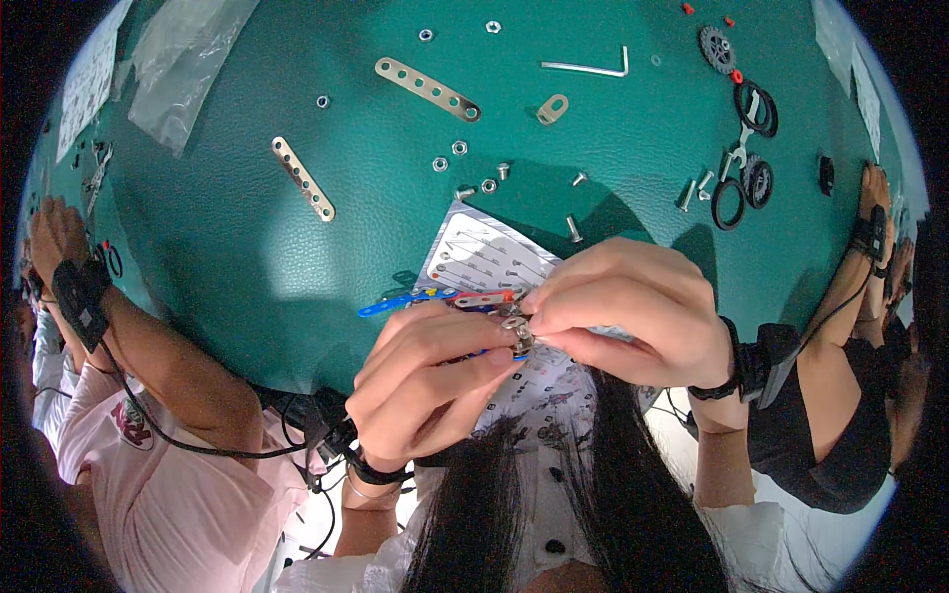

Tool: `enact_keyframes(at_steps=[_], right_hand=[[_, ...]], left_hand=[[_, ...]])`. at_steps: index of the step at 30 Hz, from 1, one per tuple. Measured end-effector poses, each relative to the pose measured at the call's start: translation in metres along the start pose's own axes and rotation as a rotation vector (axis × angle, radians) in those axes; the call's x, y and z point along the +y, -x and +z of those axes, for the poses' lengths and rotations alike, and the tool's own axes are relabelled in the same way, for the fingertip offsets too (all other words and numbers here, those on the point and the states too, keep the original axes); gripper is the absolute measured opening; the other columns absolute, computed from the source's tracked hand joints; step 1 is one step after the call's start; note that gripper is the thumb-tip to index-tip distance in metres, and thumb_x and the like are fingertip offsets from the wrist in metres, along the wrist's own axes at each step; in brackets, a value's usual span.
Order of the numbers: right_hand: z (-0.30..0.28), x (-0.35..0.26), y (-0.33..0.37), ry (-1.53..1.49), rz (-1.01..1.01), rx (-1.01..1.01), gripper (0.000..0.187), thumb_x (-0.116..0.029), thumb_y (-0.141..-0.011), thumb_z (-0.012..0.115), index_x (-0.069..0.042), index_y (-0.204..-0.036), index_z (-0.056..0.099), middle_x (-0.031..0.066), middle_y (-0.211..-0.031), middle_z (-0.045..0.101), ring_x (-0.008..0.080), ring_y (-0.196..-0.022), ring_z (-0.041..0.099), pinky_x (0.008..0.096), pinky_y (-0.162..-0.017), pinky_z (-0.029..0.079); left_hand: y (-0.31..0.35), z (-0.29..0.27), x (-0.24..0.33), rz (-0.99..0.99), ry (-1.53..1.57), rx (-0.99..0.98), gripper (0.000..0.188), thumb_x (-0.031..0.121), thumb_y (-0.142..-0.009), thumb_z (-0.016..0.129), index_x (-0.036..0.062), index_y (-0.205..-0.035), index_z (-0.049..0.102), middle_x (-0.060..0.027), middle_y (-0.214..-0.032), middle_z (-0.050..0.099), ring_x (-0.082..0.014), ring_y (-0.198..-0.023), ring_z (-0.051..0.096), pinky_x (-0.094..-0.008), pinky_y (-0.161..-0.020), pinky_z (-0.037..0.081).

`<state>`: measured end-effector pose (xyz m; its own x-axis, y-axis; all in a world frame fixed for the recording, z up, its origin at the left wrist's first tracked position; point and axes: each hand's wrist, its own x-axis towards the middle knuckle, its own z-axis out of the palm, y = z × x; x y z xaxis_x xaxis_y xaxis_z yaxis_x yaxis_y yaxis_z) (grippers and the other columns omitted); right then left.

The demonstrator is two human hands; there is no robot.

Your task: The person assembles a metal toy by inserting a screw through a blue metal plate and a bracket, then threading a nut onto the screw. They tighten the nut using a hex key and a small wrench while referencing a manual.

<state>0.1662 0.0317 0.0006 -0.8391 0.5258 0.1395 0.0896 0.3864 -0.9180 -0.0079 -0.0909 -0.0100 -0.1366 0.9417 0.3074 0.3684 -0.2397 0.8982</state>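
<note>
My left hand (420, 376) is closed on a small model of perforated metal strips. A blue strip (390, 302) sticks out to the left past its fingers, and a red strip (481, 299) shows above them. My right hand (633, 314) pinches at the model's right end, thumb and forefinger meeting beside a small silvery part (516, 324). Whether a separate fastener sits in that pinch is hidden by the fingertips. Beneath both hands lies a printed instruction sheet (479, 245) with pictures of parts.
Perforated metal strips (427, 89), an angle bracket (554, 109), a hex key (593, 68) and loose nuts (440, 164) and bolts (573, 229) lie on the green table (346, 257). Wheels (718, 49), black rings (729, 204) and a wrench (739, 148) are far right. Co-workers' arms (168, 346) flank me.
</note>
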Motion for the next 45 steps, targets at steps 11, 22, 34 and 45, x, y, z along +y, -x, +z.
enact_keyframes(at_steps=[11, 22, 34, 45], right_hand=[[0.0, -0.001, -0.005, -0.02, 0.003, -0.016, 0.024, 0.003, -0.069, 0.076, -0.004, -0.091, 0.069, 0.0109, -0.089, 0.07, 0.0247, -0.078, 0.069, 0.0324, -0.066, 0.054], [0.0, 0.006, -0.002, -0.047, 0.005, -0.014, 0.028, -0.009, -0.077, 0.073, -0.008, -0.103, 0.063, 0.0089, -0.09, 0.064, 0.0284, -0.08, 0.063, 0.0385, -0.07, 0.051], [-0.011, 0.0, -0.006, -0.113, 0.077, -0.13, 0.032, -0.006, -0.076, 0.076, -0.004, -0.105, 0.066, 0.0089, -0.102, 0.068, 0.0261, -0.092, 0.065, 0.0361, -0.08, 0.05], [-0.046, -0.003, -0.067, 0.53, 0.001, 0.105, 0.012, -0.005, -0.083, 0.066, -0.001, -0.093, 0.062, 0.012, -0.092, 0.062, 0.0296, -0.089, 0.062, 0.0368, -0.077, 0.05]], left_hand=[[0.002, -0.002, -0.002, 0.004, -0.022, 0.007, 0.028, -0.004, -0.066, 0.081, 0.0016, -0.09, 0.066, -0.0126, -0.088, 0.07, -0.0259, -0.078, 0.068, -0.0372, -0.072, 0.054], [0.001, -0.001, -0.003, 0.031, -0.028, 0.025, 0.028, -0.005, -0.066, 0.08, 0.0018, -0.088, 0.066, -0.0121, -0.086, 0.069, -0.026, -0.077, 0.068, -0.0375, -0.07, 0.054], [-0.002, -0.003, 0.001, 0.041, -0.023, -0.002, 0.023, -0.005, -0.068, 0.078, 0.0011, -0.085, 0.065, -0.0125, -0.087, 0.069, -0.0264, -0.079, 0.068, -0.0372, -0.071, 0.053], [0.0, -0.001, 0.001, 0.063, 0.025, 0.022, 0.021, -0.01, -0.067, 0.076, -0.0018, -0.082, 0.063, -0.0147, -0.089, 0.069, -0.0276, -0.08, 0.068, -0.0375, -0.073, 0.052]])
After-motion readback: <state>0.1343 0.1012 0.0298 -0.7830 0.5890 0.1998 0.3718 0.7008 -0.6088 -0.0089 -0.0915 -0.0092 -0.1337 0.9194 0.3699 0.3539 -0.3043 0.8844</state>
